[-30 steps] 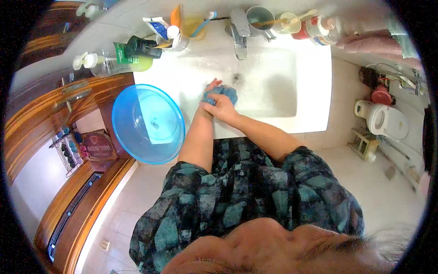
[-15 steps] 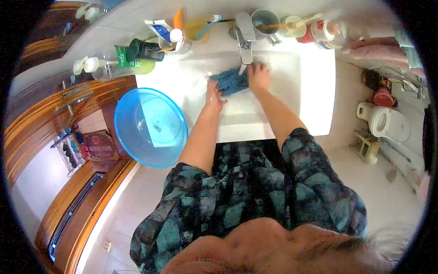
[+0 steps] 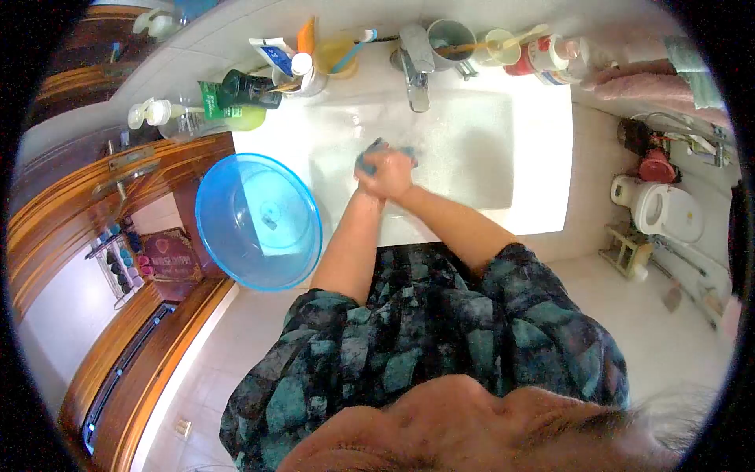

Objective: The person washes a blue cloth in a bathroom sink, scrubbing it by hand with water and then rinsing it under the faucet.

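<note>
A dark blue wet-looking cloth (image 3: 376, 147) is bunched between my hands over the white sink (image 3: 480, 189). My right hand (image 3: 394, 171) lies on top, its fingers wrapped round the cloth. Beneath it, my left hand (image 3: 366, 182) is pressed against the same bundle and is mostly covered. Only small bits of cloth poke out at the far side and to the right of the hands. The metal faucet (image 3: 418, 90) stands behind them, apart from the cloth.
To the left of the sink is a translucent blue basin (image 3: 259, 224). Toothbrush cups (image 3: 452, 43), a toothpaste tube (image 3: 273, 53) and several bottles (image 3: 250, 89) line the back ledge. A toilet (image 3: 664, 211) stands at the right.
The cloth was spread under the faucet with my hands apart. Both hands have come together, nearer my body and to the left, and the cloth is squeezed into a bundle.
</note>
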Tool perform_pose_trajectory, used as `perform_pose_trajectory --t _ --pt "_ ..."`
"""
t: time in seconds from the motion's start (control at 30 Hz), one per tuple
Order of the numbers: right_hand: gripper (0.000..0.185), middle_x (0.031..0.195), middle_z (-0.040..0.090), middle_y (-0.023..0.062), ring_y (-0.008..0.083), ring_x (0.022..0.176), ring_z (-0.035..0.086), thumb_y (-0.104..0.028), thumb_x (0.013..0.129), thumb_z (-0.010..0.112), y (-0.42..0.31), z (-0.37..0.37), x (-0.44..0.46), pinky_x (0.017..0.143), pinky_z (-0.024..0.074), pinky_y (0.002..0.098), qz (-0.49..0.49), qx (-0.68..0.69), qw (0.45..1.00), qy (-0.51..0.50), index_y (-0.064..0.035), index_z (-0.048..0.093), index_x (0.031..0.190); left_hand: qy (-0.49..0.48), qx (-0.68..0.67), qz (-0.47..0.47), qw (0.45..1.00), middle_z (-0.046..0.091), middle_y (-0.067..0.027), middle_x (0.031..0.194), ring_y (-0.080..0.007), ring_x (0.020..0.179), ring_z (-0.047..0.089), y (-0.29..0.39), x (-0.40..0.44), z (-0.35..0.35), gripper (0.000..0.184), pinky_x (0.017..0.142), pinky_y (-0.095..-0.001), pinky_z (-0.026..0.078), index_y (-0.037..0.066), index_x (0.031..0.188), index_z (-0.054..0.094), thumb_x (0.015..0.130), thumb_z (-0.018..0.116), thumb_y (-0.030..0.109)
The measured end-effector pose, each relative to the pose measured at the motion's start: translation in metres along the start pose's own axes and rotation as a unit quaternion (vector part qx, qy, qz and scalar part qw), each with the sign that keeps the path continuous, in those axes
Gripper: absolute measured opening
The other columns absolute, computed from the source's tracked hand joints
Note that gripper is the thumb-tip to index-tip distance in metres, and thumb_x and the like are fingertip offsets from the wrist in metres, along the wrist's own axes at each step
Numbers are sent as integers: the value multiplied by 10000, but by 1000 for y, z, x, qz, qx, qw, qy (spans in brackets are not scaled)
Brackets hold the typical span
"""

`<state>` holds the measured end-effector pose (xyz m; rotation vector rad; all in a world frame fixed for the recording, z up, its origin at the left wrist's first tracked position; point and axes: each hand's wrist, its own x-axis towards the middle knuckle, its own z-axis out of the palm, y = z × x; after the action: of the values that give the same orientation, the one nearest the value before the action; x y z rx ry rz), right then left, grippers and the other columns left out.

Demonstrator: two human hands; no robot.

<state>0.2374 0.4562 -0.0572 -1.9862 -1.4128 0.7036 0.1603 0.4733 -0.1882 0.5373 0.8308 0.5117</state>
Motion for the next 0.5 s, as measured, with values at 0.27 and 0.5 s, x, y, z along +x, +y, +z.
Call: perform_pose_trajectory --t 0.27,0.5 --pt "253 1036 573 165 370 1042 504 -201 676 652 115 -47 38 879 404 434 -116 41 982 144 -43 643 875 207 62 34 976 582 -38 981 -165 906 542 61 -40 62 321 727 -307 428 71 1072 534 836 650 255" --pt "705 1110 534 202 372 1076 493 -51 702 646 155 -4 5 951 386 431 207 13 965 164 -68 356 1344 221 137 -151 954 328 -63 1398 -279 1187 397 6 -34 15 709 894 -557 342 160 1386 226 829 629 336"
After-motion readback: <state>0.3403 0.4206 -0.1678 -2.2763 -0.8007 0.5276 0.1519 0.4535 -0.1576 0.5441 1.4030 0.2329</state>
